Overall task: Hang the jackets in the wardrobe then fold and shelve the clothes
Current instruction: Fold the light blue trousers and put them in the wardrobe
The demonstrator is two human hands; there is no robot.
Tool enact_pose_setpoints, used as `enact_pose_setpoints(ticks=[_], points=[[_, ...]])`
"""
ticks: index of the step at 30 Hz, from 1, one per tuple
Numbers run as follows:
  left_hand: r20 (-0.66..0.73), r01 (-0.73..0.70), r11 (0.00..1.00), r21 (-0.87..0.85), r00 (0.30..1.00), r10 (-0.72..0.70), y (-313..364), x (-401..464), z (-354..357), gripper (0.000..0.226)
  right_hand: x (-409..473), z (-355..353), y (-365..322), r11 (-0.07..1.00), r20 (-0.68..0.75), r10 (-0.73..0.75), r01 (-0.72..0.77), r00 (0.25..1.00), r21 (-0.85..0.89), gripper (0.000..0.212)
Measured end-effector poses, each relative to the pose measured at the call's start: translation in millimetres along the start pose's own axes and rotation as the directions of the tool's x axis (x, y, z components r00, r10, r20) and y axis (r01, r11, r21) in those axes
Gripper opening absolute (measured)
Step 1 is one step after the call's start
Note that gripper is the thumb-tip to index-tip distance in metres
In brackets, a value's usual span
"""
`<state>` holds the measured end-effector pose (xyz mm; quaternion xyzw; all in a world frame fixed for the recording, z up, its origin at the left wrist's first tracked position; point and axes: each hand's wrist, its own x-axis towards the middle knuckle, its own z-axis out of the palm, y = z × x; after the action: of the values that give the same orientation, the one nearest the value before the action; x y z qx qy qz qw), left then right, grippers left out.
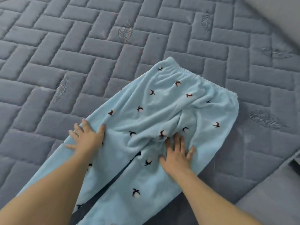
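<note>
We see light-blue fleece pajama pants lying flat on the grey quilted bedspread. Left hand spread wide on their left edge; right hand splayed flat beside the crotch folds.

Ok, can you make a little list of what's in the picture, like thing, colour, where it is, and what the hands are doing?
thing: fleece trousers
colour: light blue with small dark birds
where: spread out on the grey quilted bed cover
waistband: elastic, at the far end
left hand: flat, fingers spread, on the left edge
right hand: flat, pressing the bunched middle
folded: not yet
</note>
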<state>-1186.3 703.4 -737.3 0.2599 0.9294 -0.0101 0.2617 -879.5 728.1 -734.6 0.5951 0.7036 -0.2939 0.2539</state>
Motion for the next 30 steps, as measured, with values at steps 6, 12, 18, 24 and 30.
enact_pose_setpoints(ticks=[6,12,18,24,30], points=[[-0.066,-0.222,0.958,0.181,0.969,0.237,5,30,-17,0.055,18,-22,-1,0.994,0.271,0.079,-0.055,0.959,-0.096,0.097],[-0.291,-0.154,0.986,0.065,0.942,0.167,12,63,-47,0.074,31,-15,-29,0.956,0.205,0.279,-0.25,0.938,-0.155,0.114],[0.02,-0.057,0.992,0.109,0.998,0.056,-136,-3,-2,0.084,7,14,-91,0.939,-0.147,0.312,-0.328,0.939,-0.101,0.106],[0.018,0.032,0.997,0.07,0.999,-0.034,-281,-50,-7,0.078,-71,70,-205,0.994,-0.189,0.028,-0.007,0.982,0.112,0.07],[0.142,0.051,0.999,-0.013,0.989,-0.049,-332,-29,-50,0.033,-110,107,-311,0.342,0.277,0.342,-0.394,0.898,0.853,0.06]])
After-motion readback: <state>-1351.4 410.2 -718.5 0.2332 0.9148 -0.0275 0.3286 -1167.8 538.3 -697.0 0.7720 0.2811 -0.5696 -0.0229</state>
